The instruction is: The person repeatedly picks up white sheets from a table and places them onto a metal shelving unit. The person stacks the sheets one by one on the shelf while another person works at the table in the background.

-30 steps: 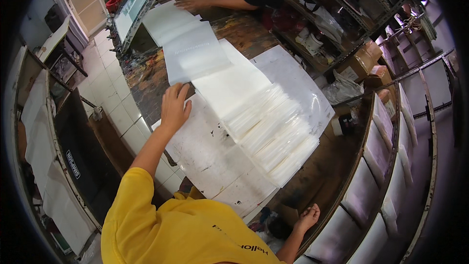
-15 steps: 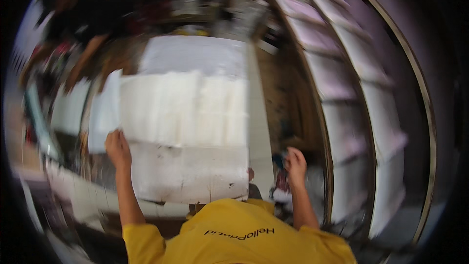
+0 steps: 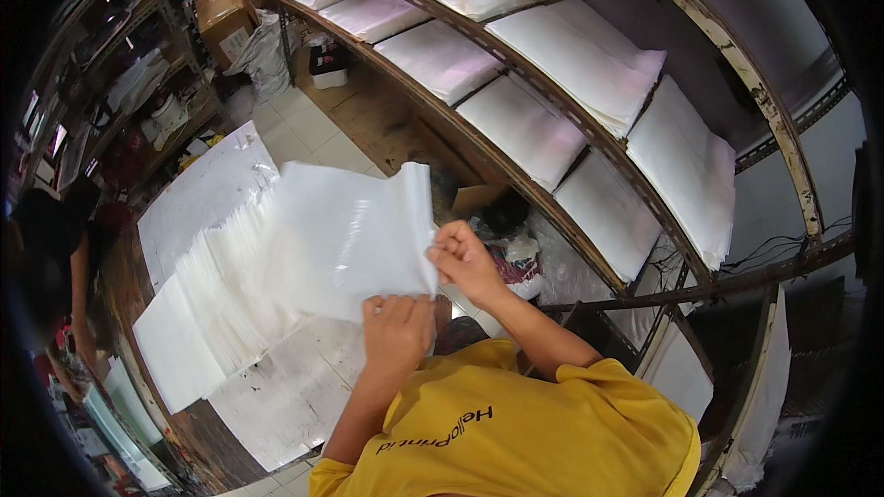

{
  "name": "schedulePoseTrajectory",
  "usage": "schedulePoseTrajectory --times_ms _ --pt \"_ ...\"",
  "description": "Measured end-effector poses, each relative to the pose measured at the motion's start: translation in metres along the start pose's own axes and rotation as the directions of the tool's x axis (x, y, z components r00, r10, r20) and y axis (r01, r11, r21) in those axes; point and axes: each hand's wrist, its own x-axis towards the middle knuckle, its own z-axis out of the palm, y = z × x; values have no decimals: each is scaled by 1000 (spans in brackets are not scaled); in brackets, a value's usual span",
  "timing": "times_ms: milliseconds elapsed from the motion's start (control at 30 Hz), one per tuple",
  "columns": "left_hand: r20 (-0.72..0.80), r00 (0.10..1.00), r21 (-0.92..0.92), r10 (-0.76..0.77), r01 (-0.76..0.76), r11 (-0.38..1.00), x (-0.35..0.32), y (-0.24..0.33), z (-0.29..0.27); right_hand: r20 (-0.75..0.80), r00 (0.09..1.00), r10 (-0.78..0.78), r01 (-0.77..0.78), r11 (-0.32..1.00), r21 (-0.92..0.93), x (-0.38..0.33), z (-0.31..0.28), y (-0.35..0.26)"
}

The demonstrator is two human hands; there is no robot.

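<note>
A translucent, slightly glossy white plastic sheet (image 3: pixel 341 230) is lifted above the table, its right edge curled over. My left hand (image 3: pixel 398 331) is closed on its near edge, fingers bent over the material. At the curled right edge, my right hand (image 3: pixel 465 262) pinches the same sheet between thumb and fingers. To the left of it, a fanned row of white sheets (image 3: pixel 226 267) lies overlapped, partly covered by the lifted sheet. Under them are white boards (image 3: pixel 285 396), the near one marked with dark stains.
A metal rack (image 3: pixel 497 46) on the right carries stacks of white sheets (image 3: pixel 525 129) on its tiers. Cardboard boxes (image 3: pixel 224 14) stand at the back. Another person's arm (image 3: pixel 81 294) shows at the far left. Plastic-wrapped items (image 3: pixel 520 262) sit below the rack.
My view has turned to the right. My left hand has come across from the sheets' left side, and my right hand, earlier apart from them, now grips the lifted sheet too.
</note>
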Motion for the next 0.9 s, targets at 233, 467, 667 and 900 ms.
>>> schedulePoseTrajectory --times_ms 233,467,667,900 --pt "101 995 -278 18 11 961 12 30 35 -260 963 -74 -46 903 -426 -11 -134 22" --pt "64 905 -96 -420 424 900 -36 -14 23 -125 990 -71 -47 658 -751 66 -215 22" --pt "-99 637 -37 -765 766 642 -104 -33 18 -134 972 -194 -4 553 -833 153 -260 -27" --pt "-248 474 -58 -845 863 501 -146 -29 57 -628 754 -194 -309 738 -599 217 -424 18"
